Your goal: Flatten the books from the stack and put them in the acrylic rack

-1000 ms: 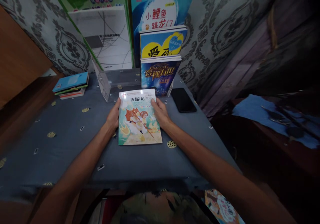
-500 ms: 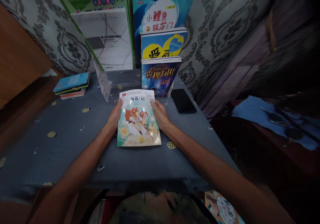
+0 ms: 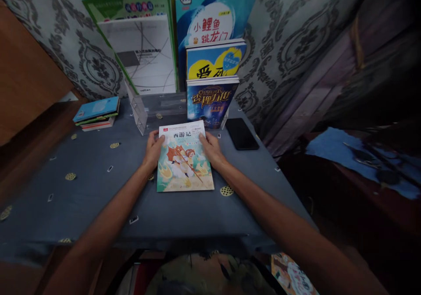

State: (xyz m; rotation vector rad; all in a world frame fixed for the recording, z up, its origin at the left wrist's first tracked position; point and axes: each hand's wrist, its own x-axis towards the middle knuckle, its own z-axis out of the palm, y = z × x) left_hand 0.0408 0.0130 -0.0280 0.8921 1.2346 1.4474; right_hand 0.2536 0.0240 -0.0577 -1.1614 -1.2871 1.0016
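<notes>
Teal-and-white book (image 3: 184,161) lies between left hand (image 3: 153,150) and right hand (image 3: 211,149), each gripping one side edge.

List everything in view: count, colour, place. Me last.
held book: one, white and teal, centre
upright books: several, mixed, back
rack: one, clear, holding them
book stack: one, mixed, left
phone: one, black, right of rack
tablecloth: one, grey, beneath
lower book: one, orange, bottom right
backdrop: one, grey, back
curtain: one, purple, right
cloth: one, blue, far right
wood panel: one, brown, left
left hand: one, bare, book's left
right hand: one, bare, book's right
</notes>
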